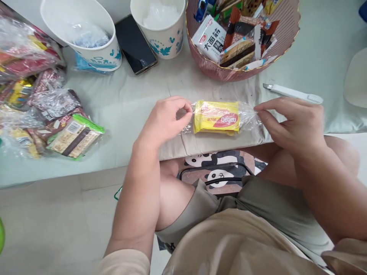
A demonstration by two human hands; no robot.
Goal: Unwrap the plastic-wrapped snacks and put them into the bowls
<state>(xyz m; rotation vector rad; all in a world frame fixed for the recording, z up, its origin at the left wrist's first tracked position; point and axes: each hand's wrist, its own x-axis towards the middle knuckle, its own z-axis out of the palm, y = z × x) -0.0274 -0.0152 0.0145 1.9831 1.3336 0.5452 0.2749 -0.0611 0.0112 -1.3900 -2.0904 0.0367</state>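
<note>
A yellow snack packet (pixel 216 117) with a red oval label lies near the table's front edge, inside a clear plastic bag (pixel 249 116). My left hand (pixel 169 118) pinches the bag's left end between thumb and forefinger. At the opposite end, my right hand (pixel 292 122) pinches the gathered plastic with its fingertips. The bag is stretched out between both hands. Behind my right hand lies a white utility knife (pixel 292 93) with its blade tip showing at the left.
A pink ribbed bowl (pixel 218 70) of wrapped snacks stands at the back. Two paper tubs (pixel 168 40) holding clear plastic flank a black phone (pixel 136 45). Bagged snacks (pixel 48 103) pile up at the left, with a green-edged packet (pixel 76 135) in front.
</note>
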